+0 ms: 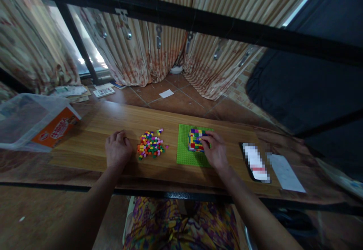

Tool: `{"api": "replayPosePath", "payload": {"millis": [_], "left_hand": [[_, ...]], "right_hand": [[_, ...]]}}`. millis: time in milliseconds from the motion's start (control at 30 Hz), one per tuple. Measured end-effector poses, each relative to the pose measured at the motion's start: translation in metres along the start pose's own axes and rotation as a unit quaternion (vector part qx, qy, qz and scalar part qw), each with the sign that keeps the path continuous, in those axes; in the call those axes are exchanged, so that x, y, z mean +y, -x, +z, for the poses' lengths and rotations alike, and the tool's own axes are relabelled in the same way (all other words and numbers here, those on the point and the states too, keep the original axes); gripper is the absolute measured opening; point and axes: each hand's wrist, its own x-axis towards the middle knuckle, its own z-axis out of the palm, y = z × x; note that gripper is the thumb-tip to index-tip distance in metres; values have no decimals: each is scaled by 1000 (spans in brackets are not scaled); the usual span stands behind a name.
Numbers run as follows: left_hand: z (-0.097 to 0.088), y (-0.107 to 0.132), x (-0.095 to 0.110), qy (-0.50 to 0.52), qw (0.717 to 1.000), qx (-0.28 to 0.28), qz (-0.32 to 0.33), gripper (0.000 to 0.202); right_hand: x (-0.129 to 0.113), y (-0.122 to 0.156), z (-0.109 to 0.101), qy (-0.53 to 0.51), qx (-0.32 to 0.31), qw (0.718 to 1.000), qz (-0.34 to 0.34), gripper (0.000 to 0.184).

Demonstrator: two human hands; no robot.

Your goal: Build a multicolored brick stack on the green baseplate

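A block built of many-coloured toy building bricks (195,142) stands on a green baseplate (183,155). My right hand (216,149) reaches over the plate from the right, thumb and forefinger pinched at the top right of the block. Whatever lies between those fingertips is too small to make out. A loose pile of small coloured bricks (150,144) is spread on the table, left of the plate. Left of the pile, my left hand (117,148) rests on the wood with its fingers curled in, apart from the bricks; its palm is hidden.
On the wooden table (93,144), a clear plastic box (34,106) with an orange label stands at the far left. A phone (255,163) and a white paper sheet (286,172) lie at the right. A dark metal bar (181,17) crosses above, before the curtains (164,61).
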Motion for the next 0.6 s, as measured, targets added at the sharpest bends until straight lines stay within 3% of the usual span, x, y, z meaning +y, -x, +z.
{"api": "replayPosePath", "payload": {"millis": [267, 600], "left_hand": [[1, 0, -2, -1, 1000, -6, 0, 31], [1, 0, -2, -14, 1000, -3, -1, 33]], "right_hand": [[-4, -5, 0, -18, -31, 999, -13, 23], [3, -8, -4, 33, -47, 998, -33, 23]]}}
